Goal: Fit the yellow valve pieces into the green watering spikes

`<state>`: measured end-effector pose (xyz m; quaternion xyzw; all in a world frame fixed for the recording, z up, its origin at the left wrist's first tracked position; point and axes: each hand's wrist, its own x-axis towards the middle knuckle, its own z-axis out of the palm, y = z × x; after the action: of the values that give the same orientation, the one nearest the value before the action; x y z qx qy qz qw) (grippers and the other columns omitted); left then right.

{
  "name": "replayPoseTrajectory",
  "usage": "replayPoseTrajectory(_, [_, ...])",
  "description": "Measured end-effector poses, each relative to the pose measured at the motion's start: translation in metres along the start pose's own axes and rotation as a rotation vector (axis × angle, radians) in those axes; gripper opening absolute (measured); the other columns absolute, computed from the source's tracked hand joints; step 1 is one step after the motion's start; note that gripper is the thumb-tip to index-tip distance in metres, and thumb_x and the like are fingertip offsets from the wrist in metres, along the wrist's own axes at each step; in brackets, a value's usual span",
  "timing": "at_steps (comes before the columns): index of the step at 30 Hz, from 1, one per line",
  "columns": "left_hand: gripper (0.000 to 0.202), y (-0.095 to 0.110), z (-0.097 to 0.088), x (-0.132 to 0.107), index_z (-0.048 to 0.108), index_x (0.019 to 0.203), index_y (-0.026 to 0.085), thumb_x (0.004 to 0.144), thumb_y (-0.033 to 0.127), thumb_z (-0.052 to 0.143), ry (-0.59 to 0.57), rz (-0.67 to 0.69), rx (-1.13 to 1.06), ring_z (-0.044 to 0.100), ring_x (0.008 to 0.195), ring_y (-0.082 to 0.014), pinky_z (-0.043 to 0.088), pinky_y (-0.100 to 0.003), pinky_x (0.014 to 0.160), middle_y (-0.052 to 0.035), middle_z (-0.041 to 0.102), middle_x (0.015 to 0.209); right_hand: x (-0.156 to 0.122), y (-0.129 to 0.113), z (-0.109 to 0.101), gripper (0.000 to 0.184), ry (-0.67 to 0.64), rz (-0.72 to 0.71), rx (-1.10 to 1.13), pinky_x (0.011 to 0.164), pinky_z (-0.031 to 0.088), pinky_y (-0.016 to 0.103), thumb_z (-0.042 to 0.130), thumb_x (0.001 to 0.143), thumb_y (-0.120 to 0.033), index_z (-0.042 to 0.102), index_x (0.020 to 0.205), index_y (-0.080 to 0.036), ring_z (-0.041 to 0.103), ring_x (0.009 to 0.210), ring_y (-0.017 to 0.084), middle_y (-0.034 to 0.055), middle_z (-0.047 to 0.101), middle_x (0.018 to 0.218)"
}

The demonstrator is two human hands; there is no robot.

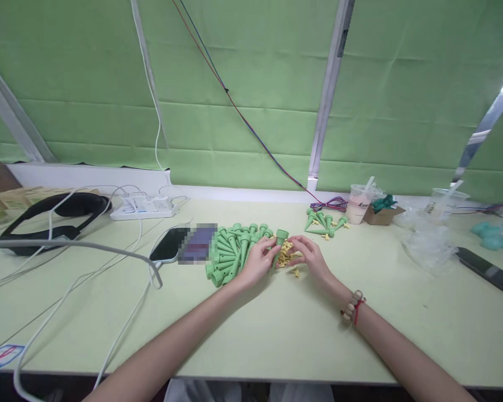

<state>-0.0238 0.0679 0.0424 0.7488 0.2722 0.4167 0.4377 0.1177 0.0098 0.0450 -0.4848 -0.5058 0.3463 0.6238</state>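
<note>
My left hand (259, 260) is closed on a green plastic spike (282, 237), a tapered piece with a wide ribbed cap, held cap up. Close by, my right hand (311, 257) has its fingers curved over a small pile of yellow plastic pieces (284, 258); whether a piece is between its fingertips I cannot make out. One loose yellow piece (295, 272) lies just below the right fingers. Left of my hands spreads a heap of green spikes (228, 254), partly hidden by the left hand. Farther back sits a smaller group of green spikes (327, 221) with yellow pieces fitted on some.
Phones (170, 244), white cables (73, 285), a power strip (145, 207) and a black headset (54, 223) occupy the left. At right are a drink cup (357, 204), a small cardboard box (383, 215), plastic bags (430, 243) and a dark phone (488, 272).
</note>
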Motion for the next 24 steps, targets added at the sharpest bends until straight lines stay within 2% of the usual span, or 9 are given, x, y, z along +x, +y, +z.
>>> replayPoseTrajectory(3, [0.027,0.000,-0.002,0.001,0.055,0.070,0.014,0.080,0.039,0.050,-0.012,-0.038,-0.007,0.046,0.066,-0.0118,0.042,-0.020,0.048,-0.0016,0.040,0.077,0.004,-0.001,-0.001,0.036,-0.073,0.220,0.134,0.057,0.055,0.029,0.066,0.066,-0.047,0.063,0.084,-0.016,0.059,0.070,0.016,0.0041,0.061,0.080])
replayPoseTrajectory(5, [0.027,0.001,-0.002,0.000,0.054,0.067,0.014,0.079,0.038,0.050,-0.004,-0.030,0.008,0.045,0.065,-0.0112,0.043,-0.020,0.048,-0.0012,0.040,0.076,0.006,0.001,-0.002,0.036,-0.132,0.265,0.151,0.061,0.055,0.029,0.072,0.060,-0.045,0.064,0.078,-0.015,0.060,0.069,0.015,0.0026,0.062,0.074])
replayPoseTrajectory(7, [0.026,0.001,-0.002,-0.001,0.053,0.065,0.014,0.078,0.036,0.052,0.002,-0.014,0.020,0.046,0.063,-0.0106,0.043,-0.021,0.048,-0.0009,0.041,0.075,0.008,0.005,-0.004,0.035,-0.135,0.228,0.116,0.062,0.054,0.030,0.074,0.057,-0.045,0.063,0.073,-0.015,0.059,0.068,0.015,0.0020,0.062,0.072])
replayPoseTrajectory(9, [0.026,0.001,-0.002,-0.002,0.054,0.066,0.014,0.078,0.038,0.052,-0.009,-0.039,0.002,0.048,0.061,-0.0104,0.044,-0.022,0.047,-0.0013,0.043,0.076,0.008,0.008,-0.005,0.031,-0.078,0.087,-0.021,0.059,0.054,0.030,0.071,0.061,-0.043,0.061,0.071,-0.016,0.058,0.067,0.015,0.0026,0.060,0.072])
replayPoseTrajectory(13, [0.031,0.003,0.000,-0.002,0.059,0.076,0.015,0.076,0.045,0.053,-0.087,-0.156,-0.100,0.054,0.056,-0.0105,0.044,-0.023,0.043,-0.0035,0.048,0.085,0.005,0.009,-0.012,0.011,0.015,-0.381,-0.489,0.061,0.052,0.030,0.057,0.076,-0.028,0.060,0.073,-0.018,0.057,0.072,0.017,0.0052,0.057,0.076])
replayPoseTrajectory(16, [0.032,0.005,0.001,-0.002,0.061,0.081,0.015,0.075,0.046,0.055,-0.121,-0.173,-0.155,0.057,0.055,-0.0103,0.043,-0.023,0.043,-0.0038,0.050,0.087,0.004,0.007,-0.013,0.008,0.018,-0.479,-0.582,0.062,0.052,0.029,0.053,0.076,-0.023,0.059,0.073,-0.019,0.056,0.073,0.017,0.0055,0.056,0.078])
replayPoseTrajectory(18, [0.032,0.006,0.001,-0.002,0.061,0.079,0.015,0.074,0.046,0.057,-0.113,-0.157,-0.184,0.057,0.058,-0.0107,0.046,-0.023,0.045,-0.0035,0.050,0.088,0.005,0.004,-0.011,0.011,0.043,-0.360,-0.469,0.057,0.053,0.028,0.058,0.073,-0.029,0.058,0.075,-0.018,0.056,0.072,0.017,0.0064,0.056,0.082])
replayPoseTrajectory(20, [0.031,0.006,0.001,-0.001,0.061,0.077,0.014,0.074,0.045,0.057,-0.100,-0.138,-0.195,0.056,0.062,-0.0104,0.049,-0.025,0.050,-0.0028,0.050,0.088,0.006,0.002,-0.009,0.022,0.027,-0.141,-0.264,0.053,0.053,0.029,0.061,0.070,-0.038,0.059,0.078,-0.017,0.057,0.071,0.017,0.0070,0.058,0.086])
replayPoseTrajectory(24, [0.029,0.002,-0.001,0.000,0.061,0.074,0.013,0.076,0.041,0.055,-0.062,-0.071,-0.103,0.051,0.064,-0.0107,0.048,-0.025,0.051,-0.0028,0.049,0.084,0.007,0.002,-0.006,0.033,-0.129,0.225,0.132,0.060,0.054,0.030,0.063,0.070,-0.048,0.064,0.077,-0.016,0.058,0.071,0.016,0.0047,0.060,0.078])
